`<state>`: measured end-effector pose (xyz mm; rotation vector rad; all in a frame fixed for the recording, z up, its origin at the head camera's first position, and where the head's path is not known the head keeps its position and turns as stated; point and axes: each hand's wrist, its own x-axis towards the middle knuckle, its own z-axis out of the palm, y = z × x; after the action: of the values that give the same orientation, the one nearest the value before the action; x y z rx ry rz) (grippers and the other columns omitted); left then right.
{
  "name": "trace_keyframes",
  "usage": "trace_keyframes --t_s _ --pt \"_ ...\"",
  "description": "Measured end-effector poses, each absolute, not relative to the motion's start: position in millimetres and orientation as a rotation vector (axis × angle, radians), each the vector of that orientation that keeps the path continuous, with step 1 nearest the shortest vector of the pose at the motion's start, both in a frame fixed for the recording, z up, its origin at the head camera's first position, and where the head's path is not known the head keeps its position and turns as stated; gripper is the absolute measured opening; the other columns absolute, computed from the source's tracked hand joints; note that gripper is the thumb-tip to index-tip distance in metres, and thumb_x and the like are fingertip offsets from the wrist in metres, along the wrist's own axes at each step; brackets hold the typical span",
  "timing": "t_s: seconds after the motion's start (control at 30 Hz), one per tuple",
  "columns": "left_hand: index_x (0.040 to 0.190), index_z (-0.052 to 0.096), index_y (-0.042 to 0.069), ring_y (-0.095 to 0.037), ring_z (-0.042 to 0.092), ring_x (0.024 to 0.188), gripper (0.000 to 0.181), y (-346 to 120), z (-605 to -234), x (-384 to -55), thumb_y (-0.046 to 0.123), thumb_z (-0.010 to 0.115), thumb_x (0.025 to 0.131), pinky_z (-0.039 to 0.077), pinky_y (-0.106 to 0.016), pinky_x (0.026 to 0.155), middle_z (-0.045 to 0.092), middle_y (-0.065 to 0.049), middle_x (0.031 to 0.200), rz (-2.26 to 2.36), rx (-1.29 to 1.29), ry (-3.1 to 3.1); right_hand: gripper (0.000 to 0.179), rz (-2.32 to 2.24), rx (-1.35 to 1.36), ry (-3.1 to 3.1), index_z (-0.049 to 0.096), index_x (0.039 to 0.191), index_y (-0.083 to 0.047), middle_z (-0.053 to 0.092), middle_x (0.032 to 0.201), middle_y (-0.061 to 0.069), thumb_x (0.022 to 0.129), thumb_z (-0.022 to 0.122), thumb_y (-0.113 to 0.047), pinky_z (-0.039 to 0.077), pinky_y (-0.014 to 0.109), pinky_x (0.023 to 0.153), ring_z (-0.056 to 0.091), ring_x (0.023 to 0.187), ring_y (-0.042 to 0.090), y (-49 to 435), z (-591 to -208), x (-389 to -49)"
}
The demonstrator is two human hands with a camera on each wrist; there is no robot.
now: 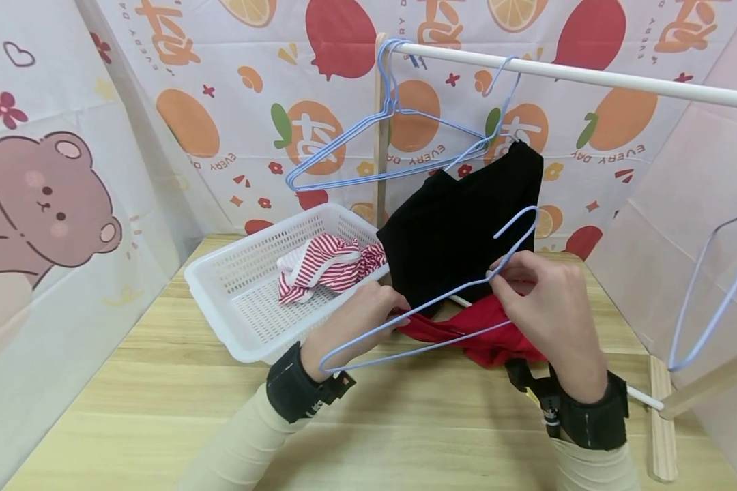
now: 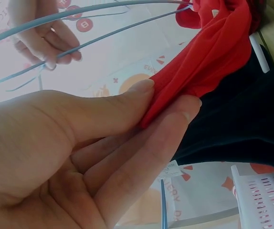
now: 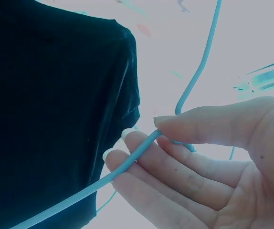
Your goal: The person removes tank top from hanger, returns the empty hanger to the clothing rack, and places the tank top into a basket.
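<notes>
Right hand [image 1: 543, 293] pinches light-blue wire hanger [image 3: 91, 188] at its neck; hanger's long axis slants toward left edge of the desk [image 1: 135, 382]. Left hand [image 1: 359, 317], nearer that edge, pinches bunched red cloth garment [image 1: 494, 344], lying between both hands, below the hanger.

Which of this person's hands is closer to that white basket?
The left. The left hand, pinching red cloth, is just beside the white basket; the right hand, pinching a blue hanger, is farther off to the right.
</notes>
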<state>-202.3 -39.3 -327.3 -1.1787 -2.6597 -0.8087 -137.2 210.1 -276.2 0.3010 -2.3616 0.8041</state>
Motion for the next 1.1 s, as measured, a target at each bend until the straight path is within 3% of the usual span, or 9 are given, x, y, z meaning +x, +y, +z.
trace_keyframes --t_s 0.83,1.1 --pt "0.097 0.083 0.01 -0.01 0.061 0.07 0.008 -40 -325 -200 0.014 0.079 0.091 0.053 -0.02 0.068 0.077 -0.001 0.085 -0.738 -1.151 -2.685 0.017 0.879 0.344 -2.17 0.077 0.101 0.001 0.079 0.092 0.015 0.085 0.079 0.003 0.046 0.0 0.082 0.075 0.082 0.029 209 -273 -126" --pt "0.098 0.082 0.009 -0.011 0.06 0.069 0.009 -40 -327 -201 0.012 0.08 0.09 0.053 -0.019 0.068 0.077 -0.004 0.087 -0.749 -1.146 -2.664 0.017 0.879 0.298 -2.168 0.077 0.105 0.001 0.078 0.095 0.018 0.088 0.078 -0.001 0.044 0.0 0.081 0.075 0.087 0.035 218 -275 -132"
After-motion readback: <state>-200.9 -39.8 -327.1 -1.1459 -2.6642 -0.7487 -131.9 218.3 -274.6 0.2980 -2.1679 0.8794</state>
